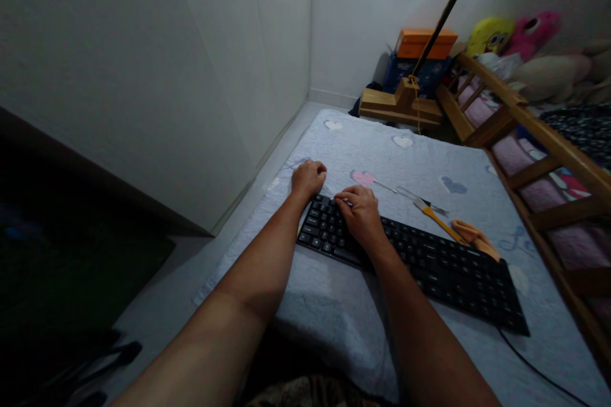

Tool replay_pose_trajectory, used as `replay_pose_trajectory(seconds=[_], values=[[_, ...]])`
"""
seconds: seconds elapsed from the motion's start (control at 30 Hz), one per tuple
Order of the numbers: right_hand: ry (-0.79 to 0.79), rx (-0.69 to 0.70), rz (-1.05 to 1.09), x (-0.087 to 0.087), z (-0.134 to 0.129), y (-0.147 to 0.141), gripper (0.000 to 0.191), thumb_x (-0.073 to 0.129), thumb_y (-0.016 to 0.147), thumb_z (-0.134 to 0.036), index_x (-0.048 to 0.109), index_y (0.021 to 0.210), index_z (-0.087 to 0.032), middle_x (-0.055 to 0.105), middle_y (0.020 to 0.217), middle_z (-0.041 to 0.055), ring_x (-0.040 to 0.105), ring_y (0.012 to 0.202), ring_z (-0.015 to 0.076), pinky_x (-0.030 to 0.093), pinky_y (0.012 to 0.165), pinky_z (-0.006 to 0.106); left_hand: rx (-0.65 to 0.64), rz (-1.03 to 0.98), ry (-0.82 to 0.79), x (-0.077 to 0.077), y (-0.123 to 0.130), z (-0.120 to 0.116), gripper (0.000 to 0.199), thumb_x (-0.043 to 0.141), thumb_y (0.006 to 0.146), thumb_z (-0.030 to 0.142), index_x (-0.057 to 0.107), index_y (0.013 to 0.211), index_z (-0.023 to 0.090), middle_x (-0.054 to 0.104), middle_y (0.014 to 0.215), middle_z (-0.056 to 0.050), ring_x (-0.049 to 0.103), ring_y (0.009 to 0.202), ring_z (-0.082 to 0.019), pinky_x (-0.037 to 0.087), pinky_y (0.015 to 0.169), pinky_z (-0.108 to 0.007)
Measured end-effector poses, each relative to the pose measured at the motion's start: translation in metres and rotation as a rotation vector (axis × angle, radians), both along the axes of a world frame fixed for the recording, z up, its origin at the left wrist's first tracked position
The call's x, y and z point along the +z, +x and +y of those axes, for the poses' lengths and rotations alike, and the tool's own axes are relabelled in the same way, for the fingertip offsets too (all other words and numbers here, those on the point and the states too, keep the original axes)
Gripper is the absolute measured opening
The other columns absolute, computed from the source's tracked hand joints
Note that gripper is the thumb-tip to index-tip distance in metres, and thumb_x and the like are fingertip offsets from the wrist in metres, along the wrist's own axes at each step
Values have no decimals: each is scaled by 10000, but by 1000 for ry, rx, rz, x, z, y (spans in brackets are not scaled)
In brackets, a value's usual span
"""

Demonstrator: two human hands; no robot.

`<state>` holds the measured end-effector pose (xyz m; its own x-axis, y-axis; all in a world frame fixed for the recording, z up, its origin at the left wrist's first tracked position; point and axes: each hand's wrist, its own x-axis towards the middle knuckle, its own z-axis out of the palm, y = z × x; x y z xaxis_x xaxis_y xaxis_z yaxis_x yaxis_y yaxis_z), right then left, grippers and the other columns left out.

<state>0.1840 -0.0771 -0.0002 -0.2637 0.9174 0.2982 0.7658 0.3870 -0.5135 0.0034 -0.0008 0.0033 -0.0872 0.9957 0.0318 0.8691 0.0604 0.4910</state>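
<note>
A black keyboard (439, 261) lies at a slant on the cloth-covered surface. Over its upper left keys is my right hand (360, 211), fingers pinched together; a small pale glint shows at the fingertips, too small to name. My left hand (309, 177) rests by the keyboard's upper left corner with its fingers curled in, and whatever they may hold is hidden. Behind the keyboard lie a thin metal rod (384, 186), a slim metal tool like tweezers (415, 194), a flat brush (440, 220) with a yellow handle, and a folded orange-brown cloth (475, 236).
The heart-patterned cloth (329, 305) covers the work surface. A pale cabinet (229, 76) stands to the left. A wooden rail (548, 140) runs along the right. At the back are a wooden stand (401, 105) with a pole and an orange box (424, 43). A cable (534, 365) trails front right.
</note>
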Motion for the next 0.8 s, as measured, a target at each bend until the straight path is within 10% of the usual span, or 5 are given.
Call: replay_pose_trajectory(seconds=[0.8], values=[[-13,20,-16,1,-9,-5,214,725,1051,-193,913,1013,-288,811,1154,100,630,1191,312,468,1111,504,-4,1,23,-2,-1,0,279,654,1034,210,866,1209,257,814,1288,-86,743,1251,-254,555,1120,-342]])
